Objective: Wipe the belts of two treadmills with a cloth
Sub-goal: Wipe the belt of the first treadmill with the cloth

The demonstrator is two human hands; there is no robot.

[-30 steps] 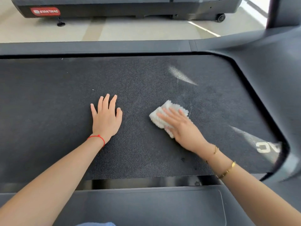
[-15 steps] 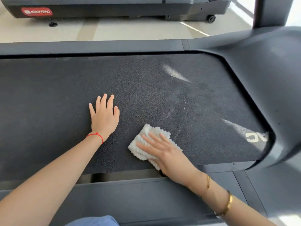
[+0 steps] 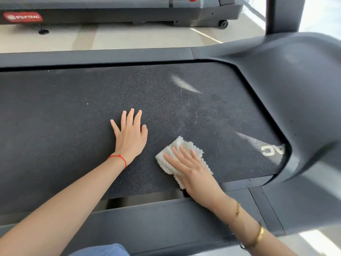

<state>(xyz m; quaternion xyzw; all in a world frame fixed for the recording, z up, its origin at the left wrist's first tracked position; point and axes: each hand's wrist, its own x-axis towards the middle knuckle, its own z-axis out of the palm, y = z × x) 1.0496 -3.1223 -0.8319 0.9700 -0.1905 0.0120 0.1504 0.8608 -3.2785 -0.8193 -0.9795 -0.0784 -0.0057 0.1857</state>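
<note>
The dark textured belt [image 3: 73, 130] of the near treadmill runs across the view. My left hand [image 3: 130, 135] lies flat on it, palm down, fingers together, holding nothing. My right hand [image 3: 191, 170] presses flat on a folded white cloth [image 3: 182, 146] near the belt's front edge, right of my left hand. The cloth's far corners stick out past my fingers. A second treadmill [image 3: 118, 13] with a red label stands at the back across a strip of floor; its belt is mostly out of view.
The grey motor hood [image 3: 299, 100] curves around the belt's right end, with a dark upright post [image 3: 282, 13] behind it. Grey side rails [image 3: 96, 56] border the belt far and near. Pale floor [image 3: 129, 36] separates the two machines.
My right hand slid the cloth from the belt's middle toward me to the front edge, then slightly right. My left hand stayed pressed in place. The camera shifted a little.
</note>
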